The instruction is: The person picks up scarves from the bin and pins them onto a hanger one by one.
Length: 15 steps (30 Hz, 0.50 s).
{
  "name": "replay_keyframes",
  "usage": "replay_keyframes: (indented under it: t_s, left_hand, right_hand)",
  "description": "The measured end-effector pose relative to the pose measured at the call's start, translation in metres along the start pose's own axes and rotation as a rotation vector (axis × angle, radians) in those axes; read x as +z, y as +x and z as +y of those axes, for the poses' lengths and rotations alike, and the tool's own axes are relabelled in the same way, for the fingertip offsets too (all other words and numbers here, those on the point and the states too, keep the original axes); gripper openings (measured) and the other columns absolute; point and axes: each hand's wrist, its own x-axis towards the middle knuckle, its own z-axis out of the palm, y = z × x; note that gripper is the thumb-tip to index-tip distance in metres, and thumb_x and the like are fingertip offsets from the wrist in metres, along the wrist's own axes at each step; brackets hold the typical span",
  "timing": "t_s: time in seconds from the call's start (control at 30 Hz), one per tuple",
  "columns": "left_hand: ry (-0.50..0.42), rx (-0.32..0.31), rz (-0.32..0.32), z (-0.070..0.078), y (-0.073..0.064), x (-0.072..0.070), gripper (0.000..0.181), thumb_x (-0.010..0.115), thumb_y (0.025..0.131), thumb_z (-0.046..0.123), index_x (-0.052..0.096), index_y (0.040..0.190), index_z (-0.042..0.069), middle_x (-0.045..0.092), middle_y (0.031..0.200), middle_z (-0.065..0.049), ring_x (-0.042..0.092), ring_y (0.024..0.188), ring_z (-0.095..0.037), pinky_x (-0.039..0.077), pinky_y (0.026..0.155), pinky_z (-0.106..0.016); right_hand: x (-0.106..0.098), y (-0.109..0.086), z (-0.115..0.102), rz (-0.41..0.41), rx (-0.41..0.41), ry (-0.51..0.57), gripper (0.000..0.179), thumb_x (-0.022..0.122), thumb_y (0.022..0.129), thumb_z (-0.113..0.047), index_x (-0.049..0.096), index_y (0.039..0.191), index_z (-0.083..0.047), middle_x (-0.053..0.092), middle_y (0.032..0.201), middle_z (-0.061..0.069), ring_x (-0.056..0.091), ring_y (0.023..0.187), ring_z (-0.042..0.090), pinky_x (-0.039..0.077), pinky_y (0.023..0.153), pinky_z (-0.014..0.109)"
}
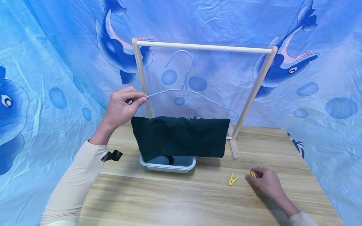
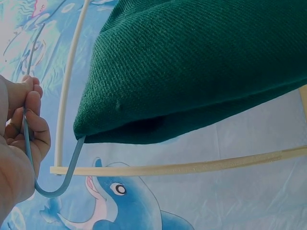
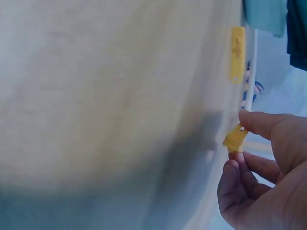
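Note:
My left hand (image 1: 124, 103) pinches one shoulder of a pale blue wire hanger (image 1: 167, 90) and holds it up. A dark green ribbed cloth (image 1: 181, 135) hangs folded over the hanger's bottom bar, which is hidden inside the fold. In the left wrist view the bent hanger end (image 2: 72, 165) comes out at the cloth's corner, beside the fingers. Low over the table at the right, my right hand (image 1: 267, 182) pinches a yellow clothespin (image 3: 235, 139) between thumb and fingers. A second yellow clothespin (image 1: 232, 180) lies on the table just left of that hand.
A wooden rack with a white top rail (image 1: 203, 47) stands behind the hanger. Below the cloth sits a light plastic basin (image 1: 169, 168) with dark fringe in it. The wood-grain table (image 1: 169, 201) is enclosed by blue dolphin-print curtains (image 1: 223, 18).

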Motion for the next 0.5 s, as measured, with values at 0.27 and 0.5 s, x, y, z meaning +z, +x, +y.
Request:
replay_keyframes:
  t_s: [0.27,0.5]
  left_hand:
    - [-0.004,-0.003,-0.003,0.000,-0.001,0.001,0.008,0.074,0.089,-0.006,0.080,0.092,-0.002,0.059,0.071,-0.004,0.043,0.063,-0.011,0.031,0.055,-0.023]
    - [-0.015,-0.001,-0.001,0.000,-0.002,0.001,0.008,0.074,0.089,-0.006,0.080,0.092,-0.002,0.060,0.071,-0.005,0.043,0.063,-0.011,0.031,0.055,-0.023]
  right_hand:
    - [-0.020,0.004,-0.017,0.062,-0.102,0.039,0.041,0.084,0.086,-0.027,0.074,0.114,0.002,0.072,0.091,0.005,0.066,0.081,0.018,0.052,0.066,0.026]
    - [-0.037,0.008,-0.035,0.147,-0.185,0.054,0.039,0.085,0.086,-0.027,0.075,0.114,-0.001,0.072,0.090,0.004,0.068,0.082,0.021,0.053,0.065,0.027]
